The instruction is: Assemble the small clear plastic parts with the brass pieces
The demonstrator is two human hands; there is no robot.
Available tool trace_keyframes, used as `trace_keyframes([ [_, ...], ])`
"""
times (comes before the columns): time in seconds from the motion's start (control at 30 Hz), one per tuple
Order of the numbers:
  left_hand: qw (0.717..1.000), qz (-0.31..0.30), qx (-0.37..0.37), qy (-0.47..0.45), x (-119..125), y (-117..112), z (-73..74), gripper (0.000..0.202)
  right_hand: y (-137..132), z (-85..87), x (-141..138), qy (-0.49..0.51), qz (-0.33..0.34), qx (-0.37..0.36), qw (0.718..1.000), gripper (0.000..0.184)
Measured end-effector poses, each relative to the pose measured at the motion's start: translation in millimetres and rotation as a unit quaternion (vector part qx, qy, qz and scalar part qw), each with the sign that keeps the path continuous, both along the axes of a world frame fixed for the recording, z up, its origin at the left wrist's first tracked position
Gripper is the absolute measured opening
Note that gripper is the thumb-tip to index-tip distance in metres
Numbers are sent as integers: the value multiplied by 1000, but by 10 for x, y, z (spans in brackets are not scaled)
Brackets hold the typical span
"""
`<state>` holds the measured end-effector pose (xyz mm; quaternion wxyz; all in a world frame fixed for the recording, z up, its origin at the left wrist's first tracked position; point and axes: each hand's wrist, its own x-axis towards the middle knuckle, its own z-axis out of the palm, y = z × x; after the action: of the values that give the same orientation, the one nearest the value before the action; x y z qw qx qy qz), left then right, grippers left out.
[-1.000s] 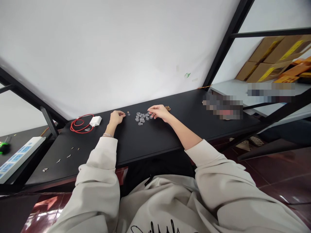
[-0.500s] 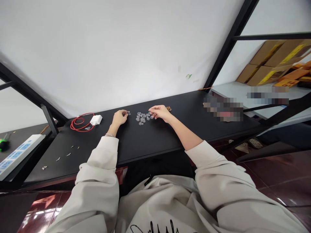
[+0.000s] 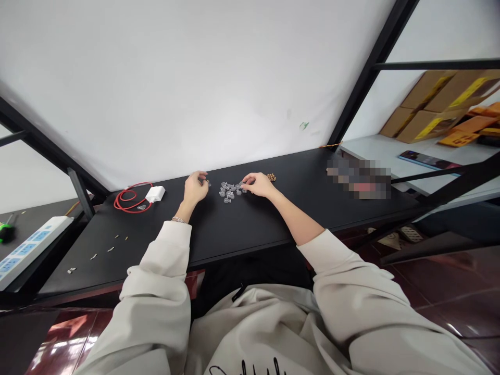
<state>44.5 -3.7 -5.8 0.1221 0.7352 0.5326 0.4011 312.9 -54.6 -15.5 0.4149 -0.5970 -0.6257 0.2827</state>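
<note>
A loose pile of small clear flask-shaped bottles (image 3: 227, 192) lies on the black table. My right hand (image 3: 258, 185) is at the pile's right end, thumb and fingers pinched on one of these little bottles. Left of the pile, my left hand (image 3: 196, 188) is raised with thumb and index finger apart. Just beyond its fingertips is a small piece (image 3: 208, 183), clear with a brownish top; its details are too small to tell. Behind my right hand sits a cluster of small brown corks (image 3: 271, 177).
A red cable (image 3: 128, 200) is coiled around a white charger (image 3: 155, 194) at the left. Small metal bits (image 3: 111, 249) are scattered at the front left. A white power strip (image 3: 33, 247) stands beyond the left edge. A blurred-out object (image 3: 363, 179) lies at the right.
My left thumb and index finger have spread apart, and that hand has risen slightly off the small piece. My right hand has lowered a little, its fingers closing at the pile's right end.
</note>
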Motion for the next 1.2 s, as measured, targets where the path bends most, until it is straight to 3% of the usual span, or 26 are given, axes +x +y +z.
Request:
trace_keyframes([
  [0.1,996,-91,13,2,220,-161,-13,28,15,-18,26,-10,34,-28,999,22],
  [0.2,985,-170,-21,12,458,-358,-57,21,38,-42,30,13,66,-37,997,22],
  [0.37,969,-235,-55,53,674,-567,-131,25,47,-51,-10,57,65,-22,996,20],
  [0.7,980,-187,-58,44,659,-543,-172,28,-27,8,-82,239,107,-41,964,21],
  [0.87,981,-182,-37,54,662,-549,-149,17,-41,17,-93,289,141,-50,946,28],
  [1.0,986,-158,-39,27,644,-532,-122,15,-13,35,-52,299,74,-16,951,31],
  [1.1,988,-144,-49,17,632,-521,-103,16,18,37,-16,242,-8,16,970,28],
  [1.2,988,-139,-58,14,630,-518,-97,16,32,31,-13,199,-30,39,979,23],
])
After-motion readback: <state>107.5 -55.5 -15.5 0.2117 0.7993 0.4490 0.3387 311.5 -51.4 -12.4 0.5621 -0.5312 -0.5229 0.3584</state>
